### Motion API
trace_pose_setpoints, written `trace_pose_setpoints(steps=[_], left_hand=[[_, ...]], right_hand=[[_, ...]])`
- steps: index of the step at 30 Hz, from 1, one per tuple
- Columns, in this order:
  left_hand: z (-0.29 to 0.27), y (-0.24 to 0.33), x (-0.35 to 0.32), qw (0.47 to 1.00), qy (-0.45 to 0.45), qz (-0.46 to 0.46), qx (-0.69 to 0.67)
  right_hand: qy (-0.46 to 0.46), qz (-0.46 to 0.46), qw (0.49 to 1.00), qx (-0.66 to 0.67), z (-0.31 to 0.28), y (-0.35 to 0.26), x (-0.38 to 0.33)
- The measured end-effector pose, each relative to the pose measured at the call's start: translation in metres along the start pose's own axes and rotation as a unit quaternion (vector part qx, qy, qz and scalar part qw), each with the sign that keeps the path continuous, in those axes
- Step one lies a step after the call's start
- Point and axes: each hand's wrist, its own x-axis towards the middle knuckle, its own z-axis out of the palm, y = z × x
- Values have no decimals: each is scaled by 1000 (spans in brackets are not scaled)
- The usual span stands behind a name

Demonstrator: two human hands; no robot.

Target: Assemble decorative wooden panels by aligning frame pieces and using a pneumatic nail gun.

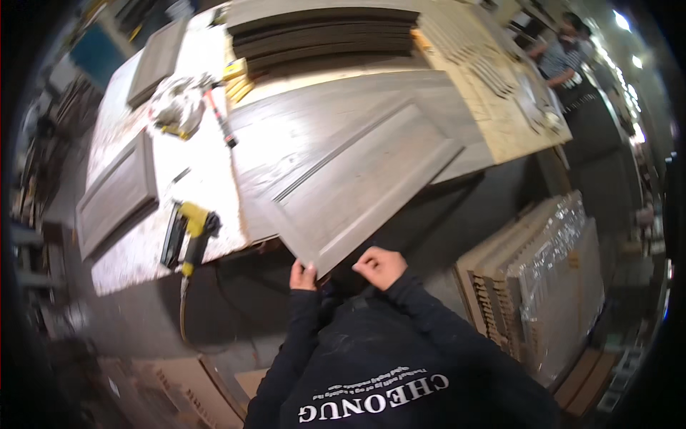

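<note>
Holding the near end of a grey raised-panel cabinet door (357, 189), I have my left hand (302, 276) closed around its lowest corner and my right hand (379, 266) curled over the near edge just beside it. Both grips are shut on the door. The door runs up and away from my hands at a slant: its far part rests on another grey door panel (321, 118) lying on the workbench (207, 171), and its near part juts out past the bench edge over the dark floor.

The risk I judge greatest is the overhang. Both hands sit close together at one corner, so most of the door lies well beyond them; if the far end slides off the panel below, the weight could twist the corner out of my fingers. Grey faces rubbing on each other could also scuff the finish.

A yellow nail gun (191, 236) lies near the bench edge, left of my left hand, with its hose (183, 314) hanging down; swinging the door leftward could knock it. A stack of louvred shutter panels wrapped in clear film (550, 286) leans at my right, well apart from the door.
</note>
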Motion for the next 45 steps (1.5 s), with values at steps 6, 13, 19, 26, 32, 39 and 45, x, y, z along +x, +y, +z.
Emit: trace_pose_setpoints(steps=[6,13,19,26,32,39,45], left_hand=[[37,40,-43,995,100,3,0],[37,38,-40,986,163,17,-13],[35,44,-28,981,188,-23,-46],[39,43,-29,977,209,-11,-43],[37,43,-29,976,215,2,-32],[45,42,-20,974,226,-11,-15],[19,16,-22,988,141,51,39]], right_hand=[[-33,-289,942,-171,-1,-19,41],[-162,-351,899,-207,27,-18,69],[-156,-373,894,-195,26,-17,78],[-161,-366,898,-181,25,-14,80],[-168,-367,898,-177,30,-13,81],[-151,-381,893,-187,22,-8,86],[-168,-413,872,-205,28,3,85]])
